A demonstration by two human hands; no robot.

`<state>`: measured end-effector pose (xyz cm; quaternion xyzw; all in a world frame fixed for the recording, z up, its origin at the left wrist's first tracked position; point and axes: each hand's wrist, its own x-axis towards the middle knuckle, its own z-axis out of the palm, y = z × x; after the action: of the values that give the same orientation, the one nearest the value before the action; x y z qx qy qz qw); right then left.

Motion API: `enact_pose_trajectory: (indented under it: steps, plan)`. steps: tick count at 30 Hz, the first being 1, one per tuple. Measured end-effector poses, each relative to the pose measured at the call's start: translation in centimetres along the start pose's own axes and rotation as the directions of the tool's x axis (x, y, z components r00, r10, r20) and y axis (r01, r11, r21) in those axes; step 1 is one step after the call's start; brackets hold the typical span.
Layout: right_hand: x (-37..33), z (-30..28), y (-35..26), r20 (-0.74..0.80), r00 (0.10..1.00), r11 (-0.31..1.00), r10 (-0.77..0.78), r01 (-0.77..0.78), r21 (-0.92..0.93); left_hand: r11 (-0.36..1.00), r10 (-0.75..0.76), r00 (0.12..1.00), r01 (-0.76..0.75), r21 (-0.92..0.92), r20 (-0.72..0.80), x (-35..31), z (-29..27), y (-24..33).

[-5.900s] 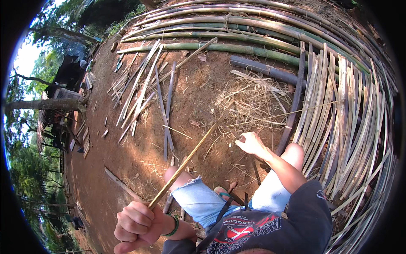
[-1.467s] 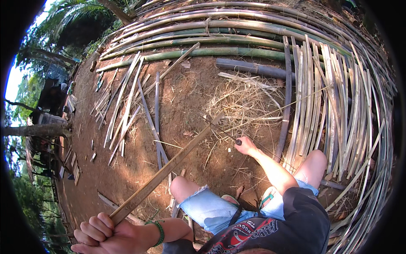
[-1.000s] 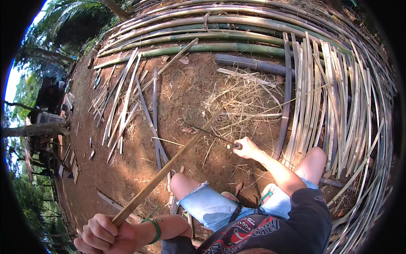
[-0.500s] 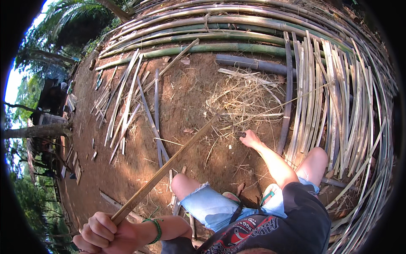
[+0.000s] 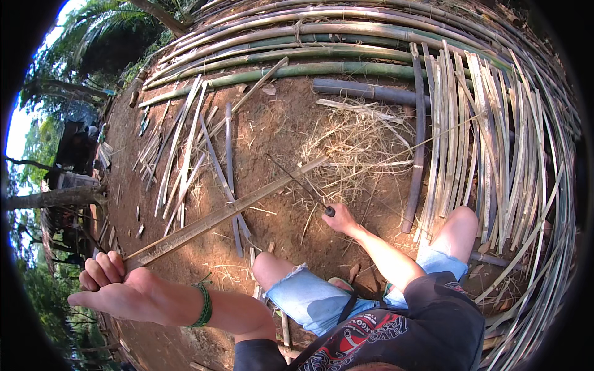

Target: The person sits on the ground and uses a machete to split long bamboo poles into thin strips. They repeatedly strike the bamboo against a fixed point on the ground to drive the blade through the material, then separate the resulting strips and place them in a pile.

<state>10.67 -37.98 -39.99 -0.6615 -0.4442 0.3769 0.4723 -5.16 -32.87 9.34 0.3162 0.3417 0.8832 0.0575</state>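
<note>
My left hand [image 5: 133, 290], with a green cord bracelet at its wrist, is closed round the near end of a long split bamboo strip [image 5: 210, 221]. The strip slants up and to the right, its far end by a heap of pale shavings [image 5: 356, 148]. In my right hand [image 5: 342, 221] I grip a long, thin-bladed knife [image 5: 308, 188] by its dark handle. Its blade points up and left and crosses the strip near the far end; whether it touches cannot be made out.
Whole bamboo poles [image 5: 340, 49] lie along the back. Split slats [image 5: 451, 123] are stacked on the right, beside a dark pole [image 5: 421, 142]. Loose strips [image 5: 185, 148] are scattered at the left on brown soil [image 5: 272, 123]. My bent knees frame the near side.
My left hand has moved left and up, and the strip has turned flatter with its broad face showing. My right hand has moved left and down, bringing the knife blade to the strip.
</note>
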Motion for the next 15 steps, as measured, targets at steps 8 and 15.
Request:
enact_pose_trajectory:
  steps: [8, 15]
  plan:
    - [1.9, 1.1, 2.3, -0.112, 0.927, 0.931, 0.358, -0.363, -0.035, 0.996, -0.037, 0.999, 0.036, 0.08, 0.01, 1.2, 2.3, -1.5]
    - [1.2, -2.7, 7.8, -0.112, 0.842, 0.826, 0.528, -0.54, -0.161, 0.993, -0.054, 0.997, 0.047, 0.11, 0.063, -0.1, 2.9, -0.5]
